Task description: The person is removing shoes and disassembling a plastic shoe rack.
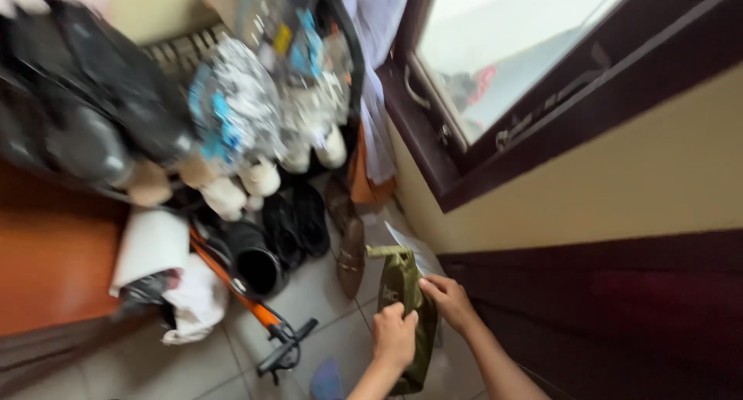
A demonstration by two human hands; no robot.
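Note:
I hold an olive-green fabric bag low over the tiled floor, near the wall. My left hand grips its left side about halfway down. My right hand pinches its right edge near the top. The bag hangs lengthwise, with a rolled tan top end pointing away from me. A white sheet of paper lies just behind the bag, partly hidden by it.
Brown shoes and black shoes line the floor ahead. An orange-and-black tool with a black handle lies at left. A cluttered rack with bags stands beyond. A dark-framed window and a dark wall panel are at right.

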